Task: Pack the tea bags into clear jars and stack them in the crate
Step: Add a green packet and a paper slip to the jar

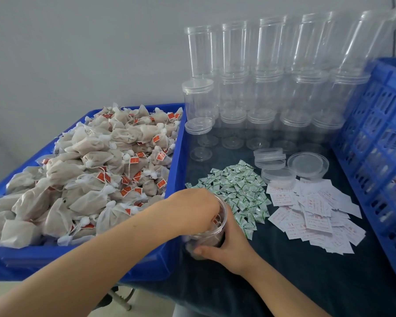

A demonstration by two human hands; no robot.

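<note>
The filling step is in hand: the right hand [226, 249] wraps round the lower wall of an open clear jar [212, 236] standing on the dark cloth, while the left hand [196, 208] sits over its mouth with fingers dipped inside, whether pinching a tea bag or loose I cannot tell. Brown bags already show low in the jar, so next probably comes a reach left of that hold to the heaped tea bags [82, 170] in the blue tray [178, 156], the crate [375, 145] waiting well to the right
</note>
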